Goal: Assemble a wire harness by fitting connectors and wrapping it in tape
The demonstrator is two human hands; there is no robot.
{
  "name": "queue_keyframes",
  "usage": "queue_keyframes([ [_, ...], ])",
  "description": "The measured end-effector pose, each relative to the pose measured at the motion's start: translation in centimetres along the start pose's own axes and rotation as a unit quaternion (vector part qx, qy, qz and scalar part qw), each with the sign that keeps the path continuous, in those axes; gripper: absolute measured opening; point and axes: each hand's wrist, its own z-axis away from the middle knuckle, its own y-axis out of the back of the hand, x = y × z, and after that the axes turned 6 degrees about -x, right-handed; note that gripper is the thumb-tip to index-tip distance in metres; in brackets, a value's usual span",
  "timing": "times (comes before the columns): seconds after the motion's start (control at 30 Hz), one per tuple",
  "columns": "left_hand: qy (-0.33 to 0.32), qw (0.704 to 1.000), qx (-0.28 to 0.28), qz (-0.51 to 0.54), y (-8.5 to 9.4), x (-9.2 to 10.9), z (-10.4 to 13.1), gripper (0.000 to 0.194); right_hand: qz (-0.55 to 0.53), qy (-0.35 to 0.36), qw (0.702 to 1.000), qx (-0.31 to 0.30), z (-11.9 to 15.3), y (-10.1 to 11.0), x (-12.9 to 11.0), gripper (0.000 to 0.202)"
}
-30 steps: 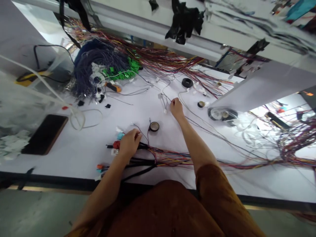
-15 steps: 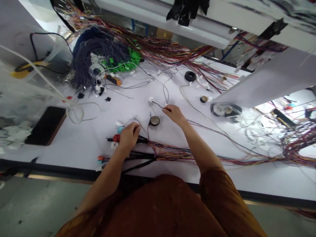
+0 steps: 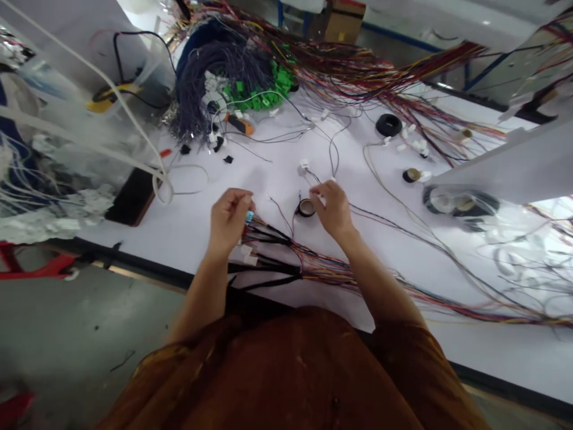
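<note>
1. My left hand is beside the blue connector, fingers together.
2. My right hand is beside the tape roll on the bench; I cannot tell whether its fingers meet.

Single view, from your head, facing forward and down. Close over your hands; worktop's far side farther off.

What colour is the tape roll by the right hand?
The tape roll is black with a tan middle, best seen in the head view.
</note>
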Motion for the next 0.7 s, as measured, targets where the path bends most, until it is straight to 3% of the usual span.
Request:
queue_keyframes([
  [0.17,0.013,0.999,0.026,-0.018,3.9,0.9,0.2,0.009,-0.019,0.058,0.983,-0.171,2.2,-2.5,-5.2,0.018],
  [0.3,0.066,0.997,-0.012,0.033,4.2,0.7,1.8,0.014,0.090,0.053,0.975,-0.194,2.6,-4.4,-6.8,0.015],
  [0.37,0.117,0.987,-0.085,0.068,3.5,0.6,2.6,0.022,0.078,0.036,0.978,-0.188,2.7,-4.9,-6.6,0.013],
  [0.47,0.207,0.954,-0.188,0.111,1.4,0.1,3.3,0.027,0.001,0.008,0.992,-0.123,3.4,-5.0,-6.1,0.012],
  [0.57,0.249,0.941,-0.171,0.155,-1.4,-0.5,3.3,0.037,-0.071,0.010,0.995,-0.075,4.6,-4.4,-6.0,0.011],
  [0.7,0.210,0.950,-0.132,0.189,-4.1,-1.1,2.5,0.033,-0.111,0.030,0.991,-0.066,3.2,-2.7,-4.9,0.021],
])
